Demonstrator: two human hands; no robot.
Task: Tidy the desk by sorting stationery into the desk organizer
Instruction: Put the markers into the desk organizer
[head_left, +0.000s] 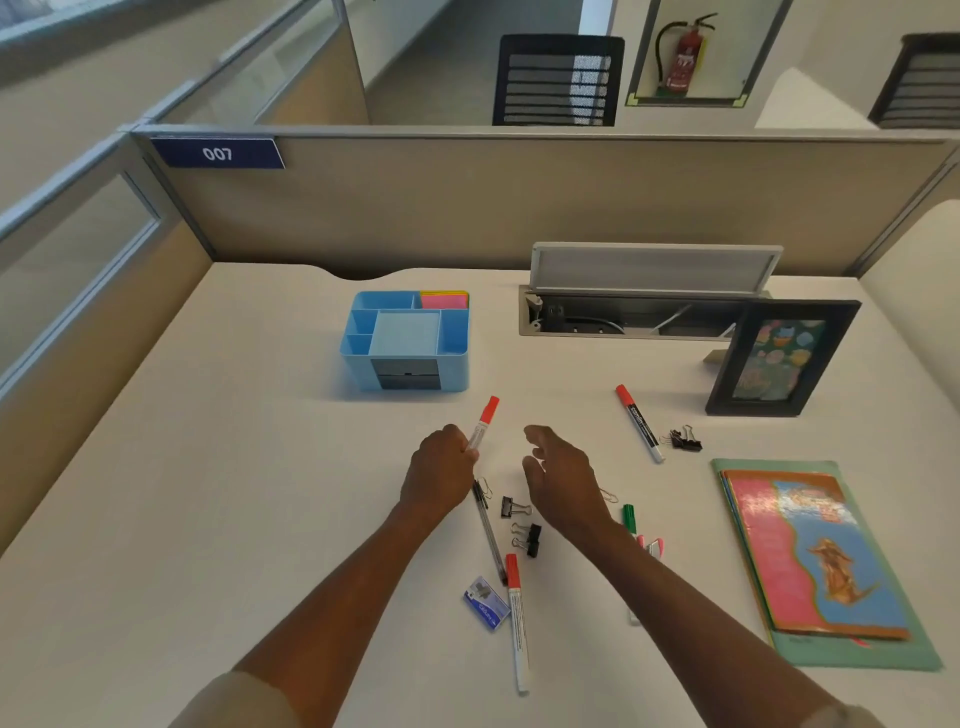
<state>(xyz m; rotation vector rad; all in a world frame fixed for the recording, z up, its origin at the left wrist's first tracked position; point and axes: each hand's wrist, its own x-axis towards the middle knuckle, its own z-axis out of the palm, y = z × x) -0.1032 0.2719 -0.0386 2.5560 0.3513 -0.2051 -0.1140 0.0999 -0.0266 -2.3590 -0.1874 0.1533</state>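
My left hand (439, 467) grips a white marker with a red cap (483, 422), its cap pointing up toward the blue desk organizer (405, 340). Pink and yellow sticky notes (444, 300) fill the organizer's back right compartment. My right hand (563, 475) hovers beside it, fingers loosely curled, holding nothing. On the desk lie a second red-capped marker (639, 422), a third red-capped marker (517, 621), a clear pen (488, 530), a green-capped marker (629, 518), black binder clips (527, 538), more binder clips (684, 439) and a blue staple box (486, 603).
A black picture frame (779, 358) stands at the right. Behind it an open cable tray (634, 312) is sunk in the desk. Colourful booklets on a green folder (826, 561) lie at the front right. Partition walls (519, 208) bound the desk's back and left.
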